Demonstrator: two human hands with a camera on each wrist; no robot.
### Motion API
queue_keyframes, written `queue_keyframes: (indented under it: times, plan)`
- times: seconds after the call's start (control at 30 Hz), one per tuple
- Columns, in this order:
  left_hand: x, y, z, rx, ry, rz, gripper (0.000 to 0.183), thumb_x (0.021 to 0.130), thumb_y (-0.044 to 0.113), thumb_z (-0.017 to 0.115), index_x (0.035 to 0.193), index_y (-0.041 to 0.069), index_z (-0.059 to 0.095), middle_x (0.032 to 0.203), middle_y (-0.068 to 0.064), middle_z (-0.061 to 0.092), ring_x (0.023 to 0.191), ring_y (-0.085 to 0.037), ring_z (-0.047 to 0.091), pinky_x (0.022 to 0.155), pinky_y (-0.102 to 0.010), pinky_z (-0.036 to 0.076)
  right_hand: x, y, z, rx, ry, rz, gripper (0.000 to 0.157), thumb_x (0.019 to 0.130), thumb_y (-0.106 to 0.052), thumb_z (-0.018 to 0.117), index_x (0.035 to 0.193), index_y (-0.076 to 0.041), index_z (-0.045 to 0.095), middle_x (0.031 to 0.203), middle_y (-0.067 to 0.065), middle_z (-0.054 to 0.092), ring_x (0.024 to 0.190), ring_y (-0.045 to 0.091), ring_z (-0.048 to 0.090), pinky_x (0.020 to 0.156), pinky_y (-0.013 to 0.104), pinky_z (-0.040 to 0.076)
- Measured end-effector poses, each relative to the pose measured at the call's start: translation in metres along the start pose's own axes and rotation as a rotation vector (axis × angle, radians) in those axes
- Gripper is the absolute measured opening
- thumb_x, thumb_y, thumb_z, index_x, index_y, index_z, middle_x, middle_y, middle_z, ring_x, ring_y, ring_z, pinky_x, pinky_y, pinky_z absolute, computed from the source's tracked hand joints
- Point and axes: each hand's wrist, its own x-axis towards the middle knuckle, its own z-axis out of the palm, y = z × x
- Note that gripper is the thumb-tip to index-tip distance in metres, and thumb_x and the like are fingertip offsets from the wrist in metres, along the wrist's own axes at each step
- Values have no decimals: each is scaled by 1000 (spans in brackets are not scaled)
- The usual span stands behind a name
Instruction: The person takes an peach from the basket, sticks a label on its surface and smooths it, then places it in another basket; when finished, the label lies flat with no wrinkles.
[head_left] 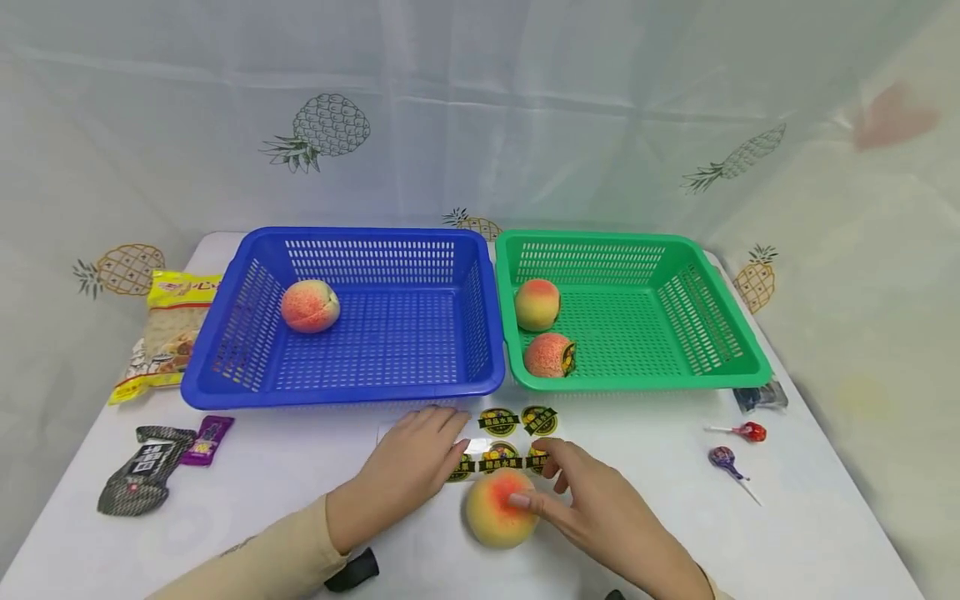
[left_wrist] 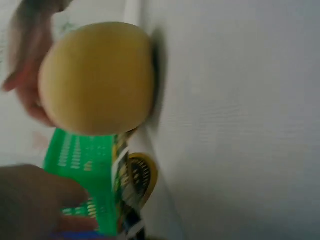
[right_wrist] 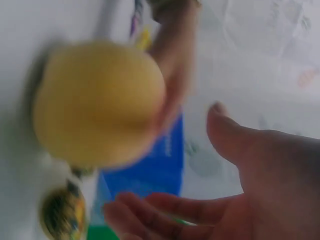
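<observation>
A yellow peach with a red blush (head_left: 497, 523) rests on the white table between the two hands. Just beyond it lies a glossy sheet of round black-and-gold fruit stickers (head_left: 500, 457). My left hand (head_left: 412, 454) lies over the sheet's left end, fingers extended. To the right of the peach is my right hand (head_left: 603, 504), its fingertips over the sheet's right end. From the head, its thumb overlaps the peach; the right wrist view has the thumb and loosely bent fingers apart from the fruit (right_wrist: 97, 105). Blur softens both wrist views.
A blue basket (head_left: 345, 398) holds one peach (head_left: 310, 306). Beside it, a green basket (head_left: 645, 382) contains two peaches, one bearing a sticker (head_left: 568, 358). Snack packets (head_left: 146, 471) lie left; two lollipops (head_left: 723, 457) lie right. A patterned curtain (head_left: 480, 108) hangs behind.
</observation>
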Motion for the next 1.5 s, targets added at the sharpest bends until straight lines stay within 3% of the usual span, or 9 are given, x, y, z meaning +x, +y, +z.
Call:
queue_keyframes:
  times: [0.17, 0.27, 0.43, 0.57, 0.67, 0.77, 0.93, 1.13, 1.5]
  plan:
    - [5, 8, 22, 163, -59, -83, 44, 82, 35, 60, 114, 5, 52, 97, -7, 57, 84, -23, 53, 64, -36, 40, 3, 6, -10, 95, 38, 51, 42, 77, -57, 53, 108, -28, 54, 73, -22, 51, 63, -4, 47, 55, 17, 38]
    - [6, 8, 24, 114, -109, -144, 50, 79, 37, 63, 117, 8, 51, 105, -7, 56, 91, -24, 53, 66, -38, 40, 5, 9, -10, 126, 32, 51, 37, 78, -56, 53, 105, -29, 54, 72, -21, 52, 63, -3, 48, 54, 17, 39]
    - [14, 1, 16, -242, -229, -274, 44, 75, 31, 69, 111, 10, 56, 106, -6, 57, 97, -23, 53, 78, -39, 44, 14, 15, -7, 146, 57, 5, 31, 80, -51, 55, 103, -29, 55, 71, -21, 53, 64, -2, 50, 55, 17, 41]
    - [22, -8, 11, -566, -303, -384, 34, 72, 23, 73, 100, 11, 58, 95, 0, 58, 90, -17, 53, 79, -35, 43, 27, 17, -5, 157, 103, -146, 26, 82, -36, 60, 105, -23, 57, 77, -20, 54, 69, -5, 51, 59, 19, 45]
    - [25, -12, 9, -739, -345, -432, 38, 71, 19, 74, 103, 10, 56, 95, 1, 57, 90, -16, 52, 81, -36, 42, 39, 15, -3, 137, 133, -273, 23, 83, -24, 62, 105, -18, 58, 87, -14, 55, 73, -4, 51, 60, 20, 46]
    - [25, -14, 8, -833, -357, -449, 46, 70, 16, 75, 110, 8, 54, 101, 0, 57, 95, -18, 53, 85, -38, 42, 49, 12, 0, 91, 157, -343, 22, 83, -19, 62, 105, -16, 59, 91, -8, 53, 70, -1, 49, 57, 17, 44]
    - [25, -12, 6, -868, -343, -421, 52, 70, 14, 74, 117, 9, 51, 107, 2, 56, 101, -17, 52, 89, -39, 41, 58, 8, 1, -12, 188, -358, 25, 82, -20, 64, 106, -16, 60, 81, -9, 48, 64, -1, 45, 53, 13, 38]
    - [27, -13, 4, -913, -391, -400, 44, 71, 17, 74, 110, 16, 54, 94, 6, 61, 93, -11, 56, 85, -35, 42, 59, 8, 6, -148, 263, -365, 24, 78, -23, 67, 102, -22, 63, 75, -13, 46, 54, -1, 36, 48, 12, 33]
    - [27, -17, 4, -919, -413, -415, 37, 75, 19, 70, 109, 14, 55, 94, 3, 62, 86, -12, 56, 77, -32, 44, 58, 7, 9, -132, 326, -440, 15, 75, -16, 70, 87, -22, 66, 78, -14, 50, 60, -2, 44, 51, 13, 37]
